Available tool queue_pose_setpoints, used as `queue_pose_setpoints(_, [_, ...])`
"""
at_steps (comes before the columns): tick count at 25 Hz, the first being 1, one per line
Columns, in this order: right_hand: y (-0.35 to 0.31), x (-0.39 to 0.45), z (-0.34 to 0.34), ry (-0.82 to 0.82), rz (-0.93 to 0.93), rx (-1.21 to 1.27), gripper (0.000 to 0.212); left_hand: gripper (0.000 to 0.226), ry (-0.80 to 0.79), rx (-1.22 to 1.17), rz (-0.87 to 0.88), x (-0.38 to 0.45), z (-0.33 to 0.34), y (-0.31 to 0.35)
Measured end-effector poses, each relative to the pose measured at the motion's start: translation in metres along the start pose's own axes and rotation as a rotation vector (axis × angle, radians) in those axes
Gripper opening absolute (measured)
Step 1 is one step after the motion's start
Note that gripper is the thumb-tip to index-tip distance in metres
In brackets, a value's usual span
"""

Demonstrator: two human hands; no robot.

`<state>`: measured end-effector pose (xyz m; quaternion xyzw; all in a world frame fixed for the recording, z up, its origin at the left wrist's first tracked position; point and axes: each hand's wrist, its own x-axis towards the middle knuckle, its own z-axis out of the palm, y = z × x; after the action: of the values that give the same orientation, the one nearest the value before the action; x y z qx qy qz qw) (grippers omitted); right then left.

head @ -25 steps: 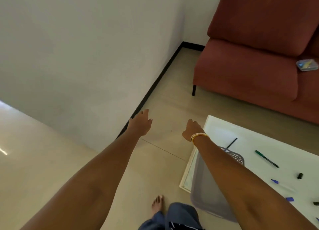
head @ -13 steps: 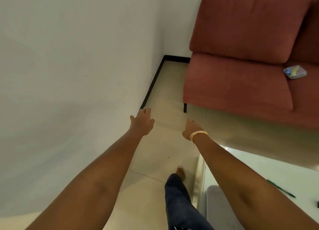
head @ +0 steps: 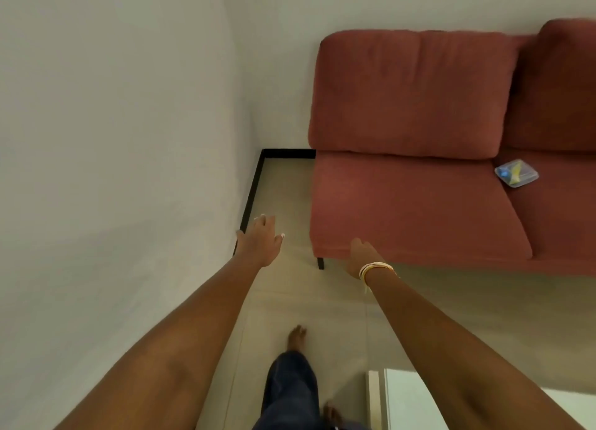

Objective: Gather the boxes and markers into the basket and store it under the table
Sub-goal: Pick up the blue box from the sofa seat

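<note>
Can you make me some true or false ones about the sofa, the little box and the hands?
1. A small clear box lies on the sofa seat. True.
2. The right hand holds a marker. False: it holds nothing.
3. The left hand is empty, with fingers spread. True.
4. The sofa is blue. False: it is reddish brown.
5. Bangles sit on the right wrist. True.
6. The basket stands on the sofa. False: no basket shows in this view; only the box lies there.
</note>
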<state>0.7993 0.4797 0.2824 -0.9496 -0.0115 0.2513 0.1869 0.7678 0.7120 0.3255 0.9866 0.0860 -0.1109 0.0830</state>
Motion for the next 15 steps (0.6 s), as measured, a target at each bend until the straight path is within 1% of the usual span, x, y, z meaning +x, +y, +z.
queue_pose_setpoints(3, [0.017,0.056,-0.027,0.032,0.077,0.063,0.043,0.04,-0.004,0.001,0.096,0.079,0.0,0.021])
queue_pose_setpoints(7, [0.044,0.098,-0.071,0.089,0.204,0.154,0.043,0.045,-0.087,0.055,0.202,0.154,-0.014,0.071])
queue_pose_setpoints(11, [0.087,0.129,-0.11,0.145,0.312,0.222,0.038,0.055,-0.12,0.065,0.311,0.217,-0.029,0.146])
queue_pose_setpoints(15, [0.15,0.165,-0.149,0.146,0.354,0.235,0.04,0.054,-0.141,0.054,0.39,0.262,-0.018,0.232])
